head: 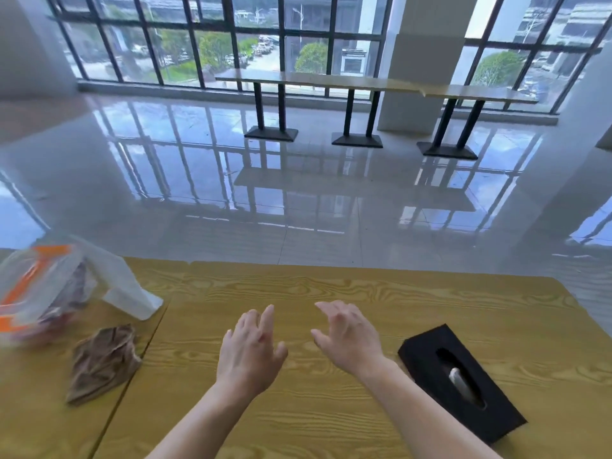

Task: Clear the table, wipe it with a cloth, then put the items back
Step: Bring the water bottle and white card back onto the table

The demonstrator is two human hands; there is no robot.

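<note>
Your left hand [250, 352] and right hand [347, 336] hover empty, fingers spread. The box [427, 356] lies with its long axis running far-left to near-right.

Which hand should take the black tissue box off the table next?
Right, likely. The right hand hovers open next to the tissue box; the left hand is farther off, nearer the brown cloth.

No readable text, label, brand, number or sign shows on anything in view.
</note>
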